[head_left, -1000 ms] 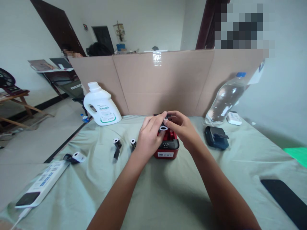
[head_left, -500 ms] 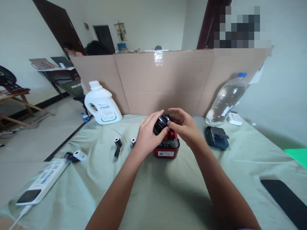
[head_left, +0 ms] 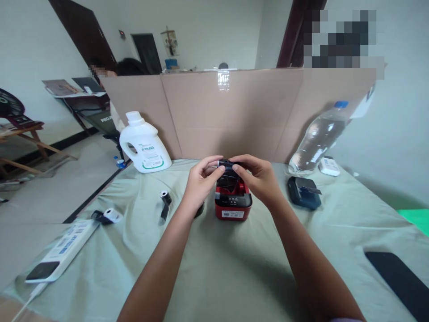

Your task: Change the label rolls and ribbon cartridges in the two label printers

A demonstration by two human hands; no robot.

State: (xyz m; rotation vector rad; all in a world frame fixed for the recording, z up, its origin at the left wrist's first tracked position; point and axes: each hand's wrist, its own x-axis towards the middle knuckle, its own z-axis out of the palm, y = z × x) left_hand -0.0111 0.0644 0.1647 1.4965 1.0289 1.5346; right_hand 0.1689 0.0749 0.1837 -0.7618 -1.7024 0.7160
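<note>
My left hand (head_left: 203, 181) and my right hand (head_left: 257, 176) pinch a small black roll (head_left: 228, 166) between thumbs and fingers. A dark strip (head_left: 228, 182) hangs from it, over the open top of a red box-shaped device (head_left: 233, 213) with a black front panel and a white label. The device stands on the cloth below my hands. Left of it lies another small roll (head_left: 165, 197) with a white end and a black tail. Partly hidden behind my left wrist is a dark object (head_left: 199, 210).
A power strip (head_left: 63, 250) with a white-ended roll (head_left: 112, 215) beside it lies left. A white jug (head_left: 145, 145) and a water bottle (head_left: 318, 136) stand before the cardboard panel (head_left: 231, 112). A dark case (head_left: 304, 192) and a phone (head_left: 398, 281) lie right.
The black roll has turned from tilted to roughly level, and its strip now hangs down. My left hand has shifted left and now covers the nearer loose roll's white end.
</note>
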